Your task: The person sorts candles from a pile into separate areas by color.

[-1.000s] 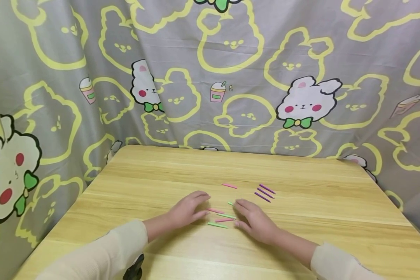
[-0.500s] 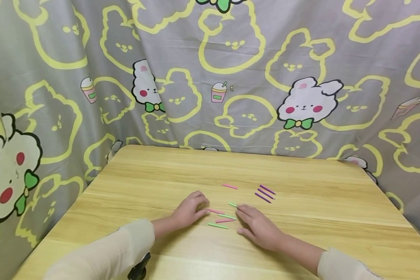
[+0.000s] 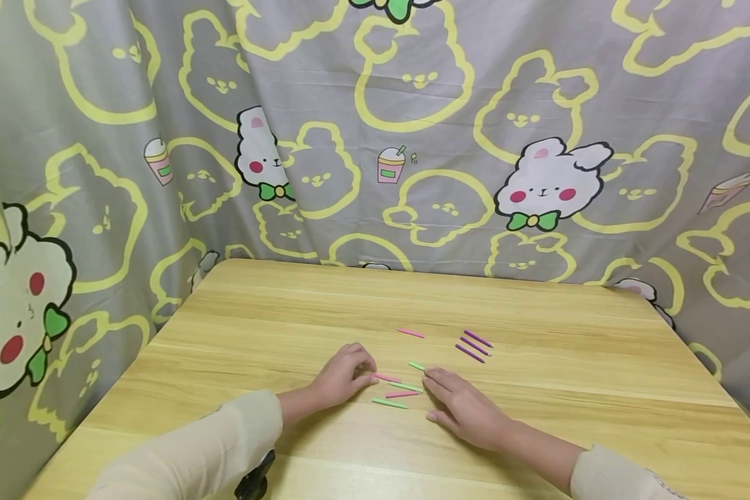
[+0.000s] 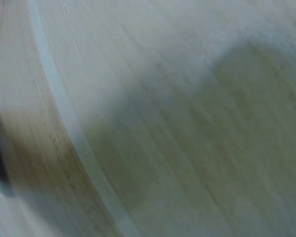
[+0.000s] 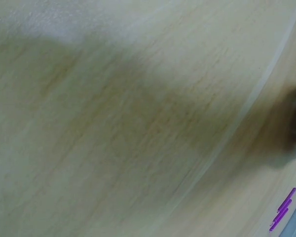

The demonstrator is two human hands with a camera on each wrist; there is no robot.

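My left hand point(image 3: 344, 375) has its thumb and index fingertips at the left end of a slim pink stick point(image 3: 387, 378), pinching it. The right hand point(image 3: 469, 410) lies with its fingers fairly straight, fingertips at the right end of a green stick point(image 3: 416, 365). Between the hands lie another green stick point(image 3: 406, 387), a second pink stick point(image 3: 403, 394) and a third green stick point(image 3: 390, 403) nearest me. The sticks are short and thin, some with tapered ends. Both wrist views show mostly bare wood and shadow, with the hands barely at their edges.
Three purple sticks point(image 3: 473, 346) lie side by side beyond my right hand, also seen low in the right wrist view as purple sticks point(image 5: 283, 209). A lone pink stick point(image 3: 410, 333) lies farther back. A patterned grey curtain point(image 3: 325, 90) hangs behind the wooden table point(image 3: 275, 292).
My left thumb and index finger have closed on the end of the pink stick. The right hand has drawn back slightly toward me, uncovering more of the green stick by its fingertips.
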